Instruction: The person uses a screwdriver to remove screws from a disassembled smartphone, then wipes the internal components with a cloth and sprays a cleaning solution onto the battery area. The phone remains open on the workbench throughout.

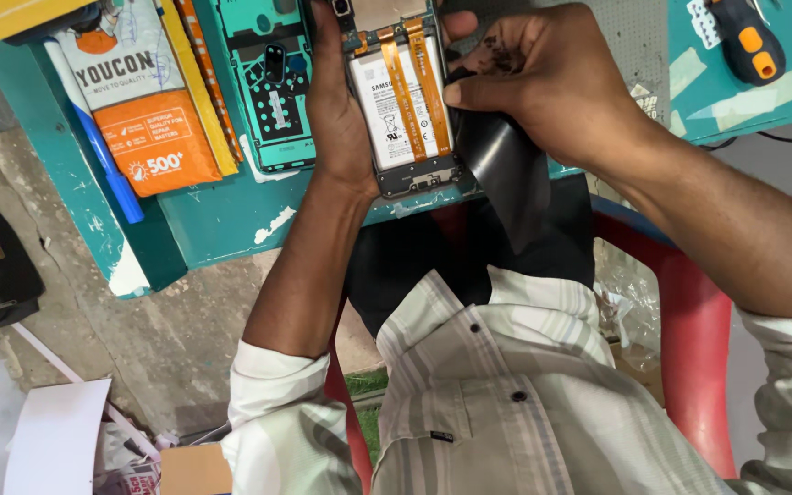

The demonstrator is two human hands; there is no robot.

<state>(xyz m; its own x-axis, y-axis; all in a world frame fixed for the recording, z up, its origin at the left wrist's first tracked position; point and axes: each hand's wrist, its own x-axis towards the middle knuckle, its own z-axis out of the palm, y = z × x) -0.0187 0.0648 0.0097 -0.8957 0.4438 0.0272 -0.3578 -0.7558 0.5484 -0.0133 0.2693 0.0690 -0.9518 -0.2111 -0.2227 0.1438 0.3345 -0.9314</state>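
Left hand (336, 110) gripping opened phone (402, 101), right hand (533, 78) perhaps peeling black sheet (497, 156)

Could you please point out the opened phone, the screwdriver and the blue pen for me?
opened phone (403, 101), head view, on its white battery.
screwdriver (750, 41), head view, on its black-and-orange handle.
blue pen (107, 165), head view, on its barrel.

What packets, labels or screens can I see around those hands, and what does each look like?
White and orange flat pouch: on the teal bench, left of the left hand; rectangular, white top, orange lower half.
Battery label: on the opened phone held by both hands; white rectangle crossed by two orange ribbon cables.
Black screen panel: under the right hand; dark, glossy, unlit.
Yellow package: top left corner, mostly cut off.
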